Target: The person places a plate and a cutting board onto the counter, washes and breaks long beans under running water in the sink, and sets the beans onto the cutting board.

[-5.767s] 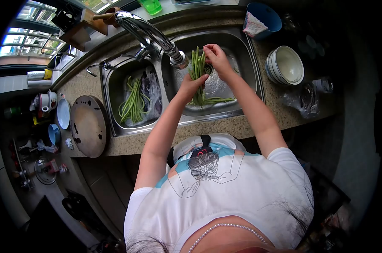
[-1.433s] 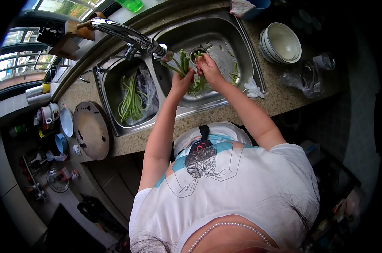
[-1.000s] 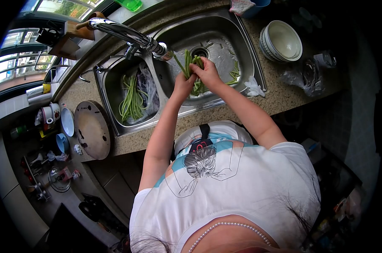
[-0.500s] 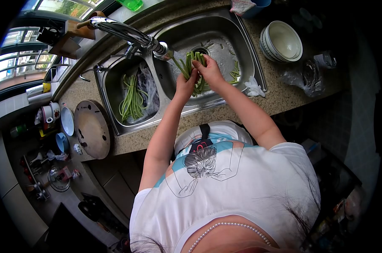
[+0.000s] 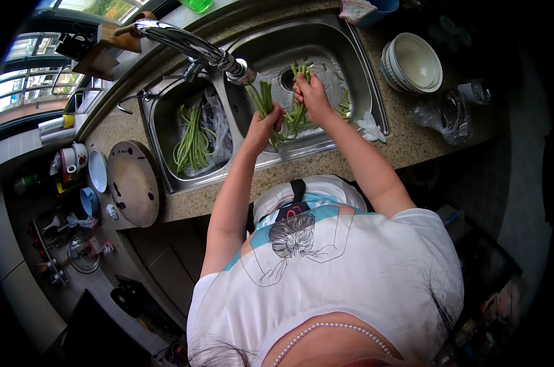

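Note:
My left hand (image 5: 267,124) is wrapped round a bunch of long green beans (image 5: 263,98), just below the faucet (image 5: 241,72). A second bunch of green beans (image 5: 299,113) is gripped in my right hand (image 5: 313,96), closer to the drain (image 5: 287,78). Both hands are over the larger basin (image 5: 326,52) of the steel sink, with a gap between the two bunches. Short cut green pieces (image 5: 344,103) lie on the basin floor to the right. More long beans (image 5: 193,144) rest in the smaller left basin beside a clear plastic bag (image 5: 218,137).
Stacked bowls (image 5: 416,61) and crumpled plastic packaging (image 5: 445,116) sit on the counter at right. White crumpled tissue (image 5: 371,127) lies on the sink's right edge. A round wooden cutting board (image 5: 133,183) leans at the counter's left end. A knife block (image 5: 99,58) stands by the window.
My hands have moved apart, splitting the beans into two bunches. The right hand has shifted a little right, and its fingers have closed round its bunch.

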